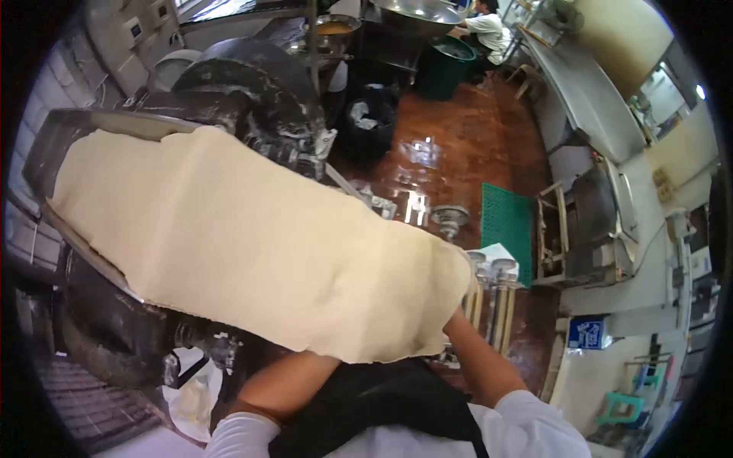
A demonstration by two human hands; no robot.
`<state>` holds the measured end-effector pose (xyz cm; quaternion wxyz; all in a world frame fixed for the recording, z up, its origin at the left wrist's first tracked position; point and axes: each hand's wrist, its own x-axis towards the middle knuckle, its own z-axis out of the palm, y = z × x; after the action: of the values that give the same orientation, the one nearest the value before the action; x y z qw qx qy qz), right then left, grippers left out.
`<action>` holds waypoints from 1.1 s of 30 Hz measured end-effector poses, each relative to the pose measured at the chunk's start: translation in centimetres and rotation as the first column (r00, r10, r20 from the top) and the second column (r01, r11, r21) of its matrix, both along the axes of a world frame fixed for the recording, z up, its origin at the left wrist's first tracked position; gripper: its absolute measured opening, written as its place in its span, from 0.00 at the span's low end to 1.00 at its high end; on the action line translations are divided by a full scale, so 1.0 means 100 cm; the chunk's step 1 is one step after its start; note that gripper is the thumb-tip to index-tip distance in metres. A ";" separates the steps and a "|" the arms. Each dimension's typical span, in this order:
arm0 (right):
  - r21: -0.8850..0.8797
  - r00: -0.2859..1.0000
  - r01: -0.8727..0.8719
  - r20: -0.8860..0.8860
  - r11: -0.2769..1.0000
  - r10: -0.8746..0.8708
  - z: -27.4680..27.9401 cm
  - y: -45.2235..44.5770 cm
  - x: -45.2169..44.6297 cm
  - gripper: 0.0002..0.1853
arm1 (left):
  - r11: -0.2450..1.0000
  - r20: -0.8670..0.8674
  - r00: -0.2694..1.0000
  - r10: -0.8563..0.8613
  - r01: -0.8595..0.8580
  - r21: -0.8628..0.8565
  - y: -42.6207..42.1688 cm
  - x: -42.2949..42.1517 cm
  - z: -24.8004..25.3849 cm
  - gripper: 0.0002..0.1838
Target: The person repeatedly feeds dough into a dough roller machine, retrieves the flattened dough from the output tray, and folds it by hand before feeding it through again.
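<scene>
A long, wide sheet of pale dough [267, 237] stretches across the view. Its far left end lies in the metal tray of a dough-rolling machine [46, 145], and its near end hangs close to my body. From below, my left forearm [294, 382] reaches under the near edge of the sheet. On the other side, my right forearm [482, 355] goes up to the sheet's right end. Both hands are hidden beneath the dough, so their fingers do not show.
Dark machinery [252, 84] stands behind the sheet. Metal rollers [500, 298] lie to the right by a green mat [504, 221]. Farther back are a green bin [447, 72], a large metal bowl [420, 14] and a crouching person [489, 34]. A steel counter [588, 95] runs along the right.
</scene>
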<state>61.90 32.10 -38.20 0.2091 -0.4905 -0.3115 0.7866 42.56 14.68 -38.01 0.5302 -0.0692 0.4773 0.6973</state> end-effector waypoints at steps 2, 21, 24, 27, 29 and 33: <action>-0.107 0.990 0.082 -0.105 0.991 -0.093 0.014 0.002 0.025 0.32 | 1.000 0.046 0.999 -0.011 0.010 0.024 0.004 0.000 0.002 0.33; -0.032 0.788 -0.600 0.150 0.800 0.597 0.134 -0.037 -0.075 0.21 | 0.997 0.117 0.993 0.031 -0.038 0.060 0.004 -0.037 -0.002 0.33; 0.262 0.710 -0.685 0.449 0.679 0.543 0.088 -0.012 -0.063 0.27 | 0.996 0.118 0.991 0.055 -0.062 0.060 0.009 -0.033 -0.002 0.33; 0.424 0.841 -0.494 0.454 0.759 0.294 0.080 0.015 -0.032 0.31 | 0.996 0.119 0.990 0.074 -0.080 0.047 0.012 -0.027 -0.001 0.33; 0.187 0.959 -0.262 0.159 0.947 0.234 0.087 0.006 -0.030 0.32 | 0.996 0.114 0.991 0.076 -0.080 0.033 0.017 -0.023 -0.002 0.33; -0.365 0.952 -0.154 -0.305 0.918 0.038 0.090 -0.024 -0.036 0.32 | 0.996 0.093 0.992 0.091 -0.092 0.005 0.025 -0.013 0.000 0.33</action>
<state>58.33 29.68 -29.23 0.1133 -0.3845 -0.1410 0.9052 41.29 17.20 -38.01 0.5196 -0.1207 0.4453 0.7192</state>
